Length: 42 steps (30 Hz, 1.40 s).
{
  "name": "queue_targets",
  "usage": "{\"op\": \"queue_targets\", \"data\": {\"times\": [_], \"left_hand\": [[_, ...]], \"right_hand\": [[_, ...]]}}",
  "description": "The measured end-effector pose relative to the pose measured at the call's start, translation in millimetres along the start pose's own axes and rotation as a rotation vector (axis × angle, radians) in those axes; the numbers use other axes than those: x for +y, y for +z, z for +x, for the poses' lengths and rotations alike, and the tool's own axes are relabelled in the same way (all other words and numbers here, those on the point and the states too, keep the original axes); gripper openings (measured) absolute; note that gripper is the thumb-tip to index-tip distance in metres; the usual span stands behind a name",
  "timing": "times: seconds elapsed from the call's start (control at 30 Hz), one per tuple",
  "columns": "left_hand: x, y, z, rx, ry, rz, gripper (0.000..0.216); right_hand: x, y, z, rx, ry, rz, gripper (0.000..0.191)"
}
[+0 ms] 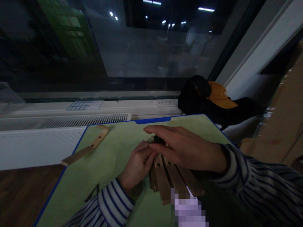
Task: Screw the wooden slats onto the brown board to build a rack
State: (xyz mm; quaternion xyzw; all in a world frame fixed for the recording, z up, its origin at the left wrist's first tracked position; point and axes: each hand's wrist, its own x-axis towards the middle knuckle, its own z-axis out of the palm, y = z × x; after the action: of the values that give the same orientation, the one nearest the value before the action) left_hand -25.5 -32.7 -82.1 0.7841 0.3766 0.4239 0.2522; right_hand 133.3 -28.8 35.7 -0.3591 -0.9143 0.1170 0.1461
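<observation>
Several flat wooden slats (177,179) with drilled holes lie side by side in front of me, fanning slightly toward my body. At their far end, my left hand (136,162) is closed, its fingertips pressed together against the left edge of the slats. Over the same end arches my right hand (187,146), with the index finger stretched out and the thumb apart from it, the thumb tip close to my left fingers. Something dark (159,139) shows between that finger and thumb; its kind is hidden. Darker wood lies beneath the slats at the left.
A green tabletop (78,186) with a blue edge carries everything. At its left lies a long wooden piece (96,142) with holes and a curved end, overhanging the edge. A radiator (47,142) and window stand behind; a black bag and an orange cap (220,94) are at the back right.
</observation>
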Motion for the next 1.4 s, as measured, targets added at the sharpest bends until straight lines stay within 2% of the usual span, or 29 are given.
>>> {"op": "queue_targets", "data": {"times": [0.07,0.13,0.3,0.43,0.6,0.77,0.97,1.17,1.4], "left_hand": [[-0.6,0.1,0.6,-0.030,0.010,-0.009,0.022],[-1.1,1.0,1.5,-0.056,0.012,-0.020,0.022],[-2.7,1.9,0.5,-0.094,-0.027,-0.026,0.025],[-5.8,-1.7,-6.0,-0.099,-0.073,-0.008,0.025],[-9.7,-3.1,-11.1,-0.073,-0.099,-0.004,0.028],[-6.3,-5.8,-17.1,-0.006,-0.131,-0.012,0.029],[3.2,-10.5,-31.1,-0.015,-0.163,-0.027,0.027],[8.5,-7.5,-35.5,-0.084,-0.147,-0.051,0.028],[6.0,-7.7,-38.8,-0.116,-0.109,-0.051,0.031]], "right_hand": [[1.2,-2.8,1.4,-0.039,-0.051,0.059,0.024],[2.9,-0.4,1.7,-0.017,-0.028,0.067,0.016],[7.5,8.3,0.5,0.101,0.100,-0.006,0.024],[7.7,3.9,1.9,0.150,0.135,-0.048,0.025],[6.7,-6.8,0.1,0.210,0.149,-0.038,0.028],[12.1,-12.6,-15.8,0.281,0.217,0.016,0.024],[11.9,-4.7,-33.9,0.228,0.243,0.133,0.021],[4.4,2.6,-32.8,0.197,0.195,0.230,0.014],[4.0,10.9,-32.0,0.169,0.196,0.257,0.017]]}}
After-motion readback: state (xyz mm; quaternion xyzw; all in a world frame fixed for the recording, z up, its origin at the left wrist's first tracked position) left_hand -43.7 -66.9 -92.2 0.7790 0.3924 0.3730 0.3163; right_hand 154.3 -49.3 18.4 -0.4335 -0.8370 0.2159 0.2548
